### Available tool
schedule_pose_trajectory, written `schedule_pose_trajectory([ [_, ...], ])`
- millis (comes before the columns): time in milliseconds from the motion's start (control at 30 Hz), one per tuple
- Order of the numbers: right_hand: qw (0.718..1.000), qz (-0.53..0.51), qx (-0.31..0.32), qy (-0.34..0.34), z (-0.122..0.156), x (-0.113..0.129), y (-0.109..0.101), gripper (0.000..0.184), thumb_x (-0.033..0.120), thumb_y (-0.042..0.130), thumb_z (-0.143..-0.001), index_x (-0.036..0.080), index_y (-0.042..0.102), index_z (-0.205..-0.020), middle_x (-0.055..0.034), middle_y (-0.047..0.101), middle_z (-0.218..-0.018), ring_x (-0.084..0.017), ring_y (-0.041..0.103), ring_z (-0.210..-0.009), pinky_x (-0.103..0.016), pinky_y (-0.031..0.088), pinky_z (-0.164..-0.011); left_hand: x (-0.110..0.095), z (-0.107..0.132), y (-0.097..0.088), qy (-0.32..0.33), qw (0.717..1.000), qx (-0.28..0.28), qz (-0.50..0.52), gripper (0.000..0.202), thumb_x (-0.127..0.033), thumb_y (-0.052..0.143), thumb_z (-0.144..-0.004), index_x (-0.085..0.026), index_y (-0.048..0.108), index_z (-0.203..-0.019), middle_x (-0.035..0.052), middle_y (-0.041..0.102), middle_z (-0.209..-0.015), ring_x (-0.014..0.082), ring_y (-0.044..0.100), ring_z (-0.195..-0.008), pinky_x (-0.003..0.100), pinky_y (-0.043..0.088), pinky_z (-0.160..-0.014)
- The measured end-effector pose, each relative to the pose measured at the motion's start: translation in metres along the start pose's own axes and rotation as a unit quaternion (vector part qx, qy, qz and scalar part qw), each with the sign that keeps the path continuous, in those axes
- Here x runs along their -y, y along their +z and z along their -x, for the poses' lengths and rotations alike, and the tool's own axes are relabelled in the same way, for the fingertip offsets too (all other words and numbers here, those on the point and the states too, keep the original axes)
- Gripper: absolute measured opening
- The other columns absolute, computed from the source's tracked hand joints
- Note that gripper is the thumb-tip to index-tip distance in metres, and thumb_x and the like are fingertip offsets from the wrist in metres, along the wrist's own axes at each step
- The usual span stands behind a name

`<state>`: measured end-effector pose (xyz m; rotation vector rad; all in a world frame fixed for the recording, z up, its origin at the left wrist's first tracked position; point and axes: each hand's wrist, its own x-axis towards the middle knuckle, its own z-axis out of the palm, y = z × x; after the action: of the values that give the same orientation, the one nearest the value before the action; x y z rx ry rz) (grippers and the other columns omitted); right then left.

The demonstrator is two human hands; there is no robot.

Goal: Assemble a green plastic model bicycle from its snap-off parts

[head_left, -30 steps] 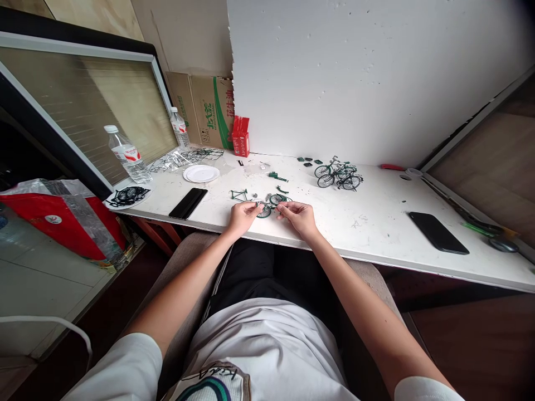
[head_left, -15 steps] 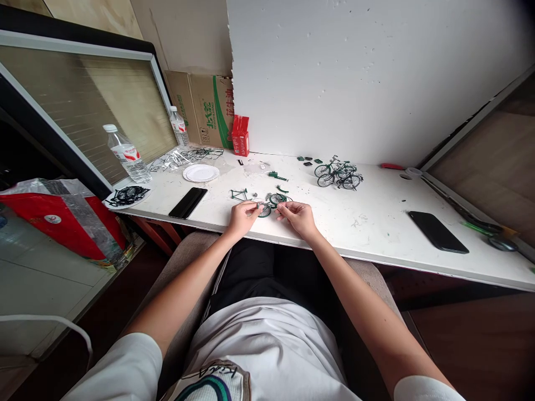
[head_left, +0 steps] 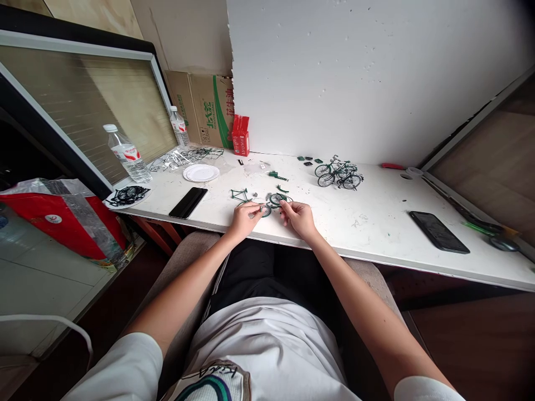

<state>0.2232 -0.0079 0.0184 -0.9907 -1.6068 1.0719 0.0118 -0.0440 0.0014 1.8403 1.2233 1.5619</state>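
Observation:
Near the front edge of the white table, my left hand [head_left: 246,219] pinches a small spoked toy bicycle wheel [head_left: 266,211] at its side. My right hand [head_left: 299,217] is closed, thumb and fingertips together, close to another dark wheel [head_left: 277,199]; what it pinches is too small to make out. Beyond my left fingers lies a green toy bicycle frame [head_left: 239,194]. A small curved green piece [head_left: 282,189] and a larger green part [head_left: 277,176] lie farther back.
Assembled toy bicycles [head_left: 339,174] stand at the back right, near small dark green pieces [head_left: 308,164]. Phones [head_left: 189,203] [head_left: 438,231] lie to either side. White plates [head_left: 201,173], a water bottle [head_left: 127,153] and a plate of black parts [head_left: 127,196] are at left.
My right hand's fingertips have shifted slightly up toward the wheel behind. The wheel in my left hand has moved a little to the right and turned.

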Motion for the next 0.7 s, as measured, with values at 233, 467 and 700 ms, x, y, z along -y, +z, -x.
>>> schedule_pose_trajectory([
  [233,0.991,0.119,0.020,-0.063,0.0004,-0.0012,0.0012,0.067,0.078,0.039,-0.102,0.021,0.067,-0.082,-0.0034,0.066,-0.068,-0.019,0.058,-0.063,-0.032,0.046,-0.067,-0.0003,0.0005,0.0020,0.019,0.999,-0.033,0.005,0.029,-0.041,0.074,-0.094,-0.019,0.085,-0.109,0.0119,0.080,-0.103,0.0237,0.073,-0.092,0.033,0.059,-0.079],
  [467,0.980,0.159,0.006,-0.116,-0.0005,-0.0029,0.0002,0.055,0.068,0.047,-0.104,0.020,0.070,-0.091,-0.0070,0.073,-0.086,-0.020,0.061,-0.073,-0.033,0.046,-0.070,0.0046,0.0004,0.0020,0.075,0.996,-0.034,-0.045,0.026,-0.034,0.070,-0.099,-0.016,0.084,-0.111,0.0118,0.080,-0.101,0.0210,0.074,-0.089,0.030,0.061,-0.075],
  [700,0.988,0.114,0.003,-0.106,0.0001,-0.0063,-0.0003,0.048,0.064,0.061,-0.099,0.019,0.075,-0.096,-0.0074,0.074,-0.080,-0.021,0.065,-0.068,-0.032,0.047,-0.060,0.0068,0.0006,0.0017,0.083,0.994,-0.038,-0.056,0.024,-0.031,0.070,-0.099,-0.016,0.084,-0.109,0.0116,0.080,-0.100,0.0205,0.074,-0.089,0.030,0.061,-0.074],
])
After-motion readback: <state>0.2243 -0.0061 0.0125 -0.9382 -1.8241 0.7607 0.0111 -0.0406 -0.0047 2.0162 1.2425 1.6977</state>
